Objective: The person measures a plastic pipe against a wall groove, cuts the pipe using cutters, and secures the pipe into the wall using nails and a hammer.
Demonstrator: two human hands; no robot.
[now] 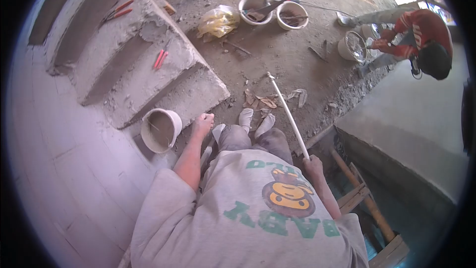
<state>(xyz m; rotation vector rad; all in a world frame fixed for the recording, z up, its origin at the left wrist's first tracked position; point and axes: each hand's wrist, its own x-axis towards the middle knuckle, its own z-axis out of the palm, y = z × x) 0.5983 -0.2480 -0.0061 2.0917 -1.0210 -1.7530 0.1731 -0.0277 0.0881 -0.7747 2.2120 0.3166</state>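
Note:
My right hand (312, 165) is wrapped round the lower end of a long white pole (289, 116). The pole slants forward over the dirt floor, with a small fitting at its far tip. My left hand (203, 123) is closed in front of my left knee, its fingers curled; whether anything is inside them is hidden. A white bucket (177, 119) with grey wet mix and a thin stick in it stands just left of that hand. Both my feet, in pale coverings, show beyond my knees.
Concrete steps (163, 97) rise at left, bearing red-handled pliers (160, 59) and another red-handled tool (121, 12). Ahead are two buckets with tools (292, 26) and a yellowish plastic bag (218, 22). A co-worker (421, 34) bends over buckets at right. Wooden ladder-like pieces (353, 197) lie beside me.

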